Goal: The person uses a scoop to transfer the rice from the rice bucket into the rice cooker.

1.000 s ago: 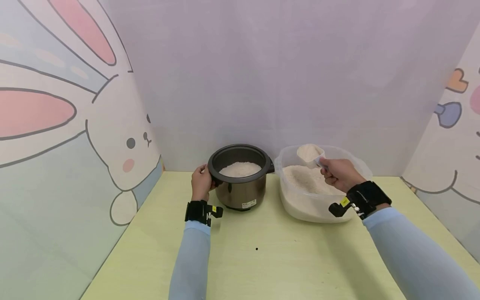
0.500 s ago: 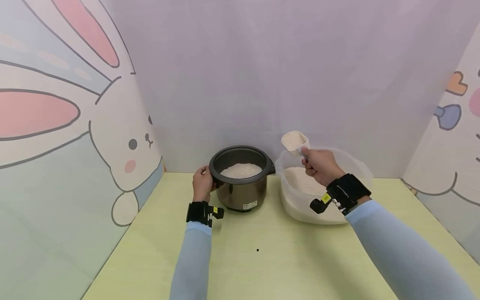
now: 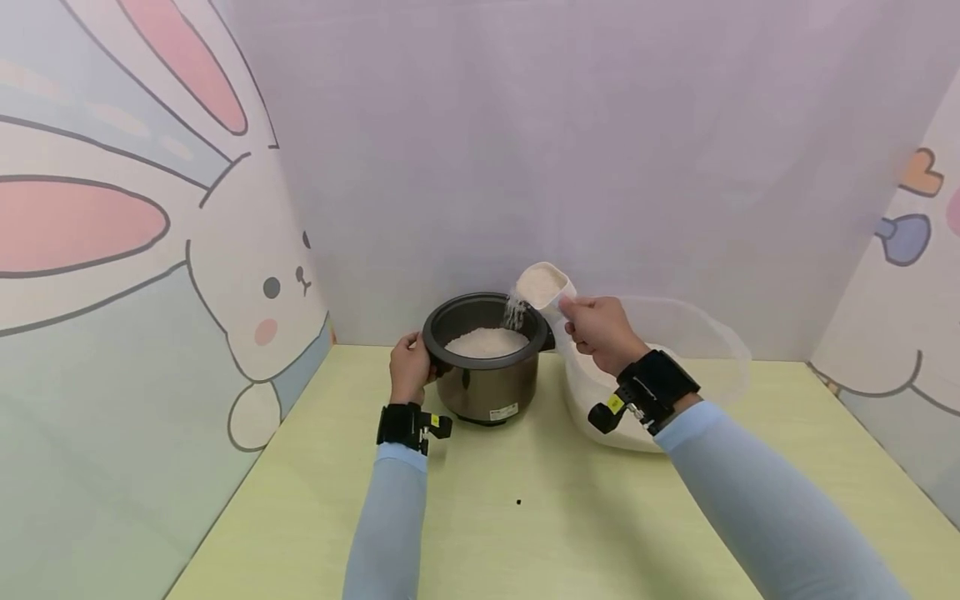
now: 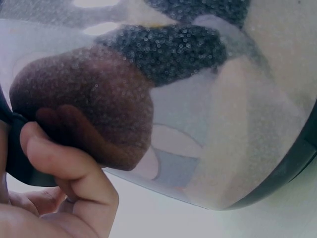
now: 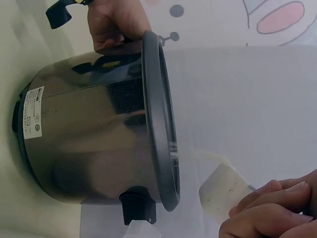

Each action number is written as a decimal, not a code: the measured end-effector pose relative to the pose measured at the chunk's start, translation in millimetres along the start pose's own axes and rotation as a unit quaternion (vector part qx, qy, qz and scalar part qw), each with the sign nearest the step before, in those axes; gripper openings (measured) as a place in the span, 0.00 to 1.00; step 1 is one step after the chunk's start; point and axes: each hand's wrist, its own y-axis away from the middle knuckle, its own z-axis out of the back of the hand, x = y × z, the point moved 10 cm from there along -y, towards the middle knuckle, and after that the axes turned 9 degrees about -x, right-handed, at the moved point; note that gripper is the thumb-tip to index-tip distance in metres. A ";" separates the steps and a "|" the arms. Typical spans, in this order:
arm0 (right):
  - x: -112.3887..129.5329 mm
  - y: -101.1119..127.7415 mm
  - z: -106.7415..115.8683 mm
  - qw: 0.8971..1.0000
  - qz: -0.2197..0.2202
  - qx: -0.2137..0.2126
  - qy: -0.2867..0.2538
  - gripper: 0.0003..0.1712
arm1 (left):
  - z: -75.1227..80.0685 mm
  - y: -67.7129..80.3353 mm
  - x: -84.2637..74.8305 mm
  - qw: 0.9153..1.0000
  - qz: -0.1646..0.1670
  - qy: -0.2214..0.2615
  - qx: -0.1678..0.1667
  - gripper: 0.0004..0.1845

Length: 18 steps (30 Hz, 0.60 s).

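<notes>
Table point(image 3: 525, 533) yellow-green, bunny walls | L hand point(image 3: 408, 367) grips pot point(image 3: 483, 375) | R hand point(image 3: 600, 333) grips scoop point(image 3: 542, 285)

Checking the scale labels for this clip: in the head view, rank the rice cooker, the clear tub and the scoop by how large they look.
1. Clear tub, widest, though the right arm covers part of it.
2. Rice cooker, somewhat narrower.
3. Scoop, by far the smallest.

I see a steel-grey rice cooker point(image 3: 484, 385) with a black rim and a white label, white rice point(image 3: 486, 341) inside. The scoop point(image 3: 542, 286) is white, the tub point(image 3: 678, 350) clear plastic. My table point(image 3: 525, 517) is pale yellow-green. Sleeves point(image 3: 390, 525) light blue, wrist straps point(image 3: 401, 423) black with yellow tags. Back wall point(image 3: 562, 150) lilac; side panel point(image 3: 135, 250) pastel with a white-and-pink rabbit cartoon.
</notes>
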 end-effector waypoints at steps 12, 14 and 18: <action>7.9 -1.4 -11.5 0.996 0.055 -0.026 0.063 0.25 | -0.1 -1.7 3.0 1.000 0.002 -0.012 -0.005 0.23; 7.8 -2.3 -12.9 0.995 0.061 -0.027 0.067 0.26 | 0.0 -1.8 2.7 1.000 0.003 -0.012 -0.005 0.23; 6.4 -2.6 -16.8 0.994 0.074 -0.029 0.076 0.25 | -0.1 -1.9 2.1 1.000 0.002 -0.009 -0.003 0.23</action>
